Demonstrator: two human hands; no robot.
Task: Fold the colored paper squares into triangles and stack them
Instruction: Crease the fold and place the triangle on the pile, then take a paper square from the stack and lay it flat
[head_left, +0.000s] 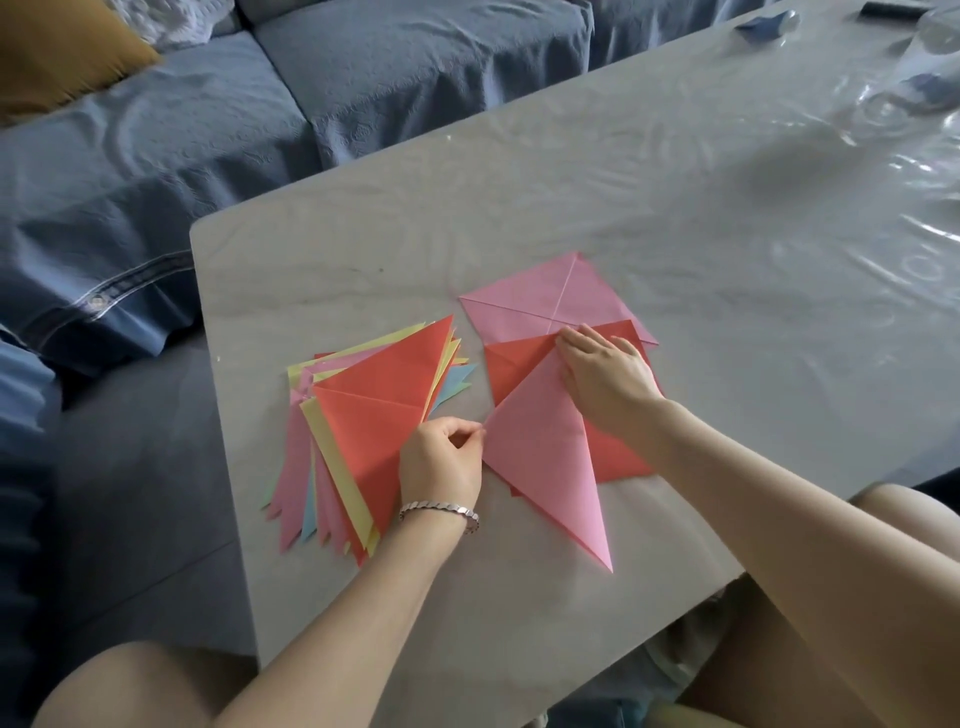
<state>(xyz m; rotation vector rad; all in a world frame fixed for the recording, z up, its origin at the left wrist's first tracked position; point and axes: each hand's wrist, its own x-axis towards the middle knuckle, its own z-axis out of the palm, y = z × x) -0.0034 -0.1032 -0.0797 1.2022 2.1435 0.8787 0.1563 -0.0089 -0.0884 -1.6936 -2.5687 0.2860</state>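
Note:
A pink paper folded into a triangle lies on the table, its long point toward me. My left hand pinches its left corner. My right hand lies flat on its upper right part, fingers straight. Under it sits a red paper, and behind that a creased pink square. To the left is a fanned stack of folded triangles, red on top, with yellow, pink and blue edges showing.
The grey table carries a clear plastic cover. Glassware and small blue items stand at the far right. A blue sofa with a mustard cushion runs along the left and back.

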